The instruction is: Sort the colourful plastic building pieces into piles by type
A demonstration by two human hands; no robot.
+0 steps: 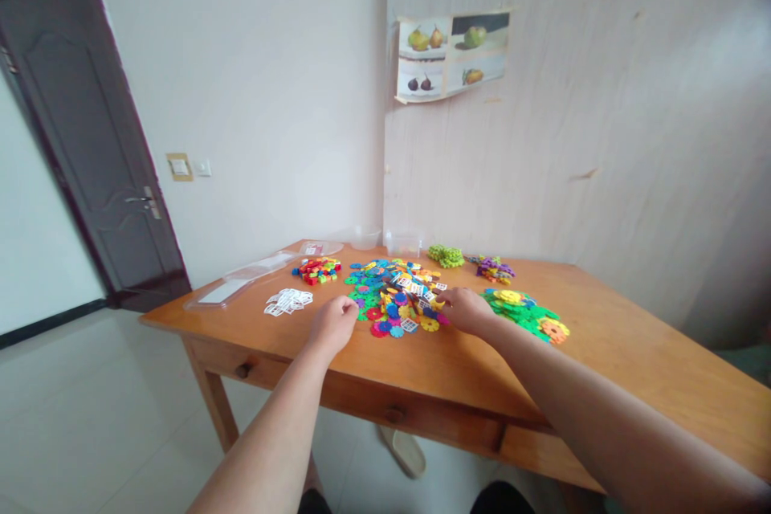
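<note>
A mixed pile of colourful plastic snowflake discs [367,289] lies in the middle of the wooden table, with several white window-shaped pieces [409,284] among them. My left hand [334,323] is at the pile's left front edge, its fingers curled together; whatever they hold is hidden. At the right edge of the pile, my right hand [467,310] has its fingers bent down by the yellow and white pieces. Its fingertips look pinched, but I cannot make out what is in them. White window pieces [289,301] form a separate heap left of my left hand.
Sorted heaps surround the pile: red and yellow blocks [317,270], light green pieces [446,256], purple pieces [495,268], and green and yellow pieces [525,315]. Clear plastic tubs [403,244] stand by the wall. Flat transparent lids [241,279] line the table's [620,337] left edge.
</note>
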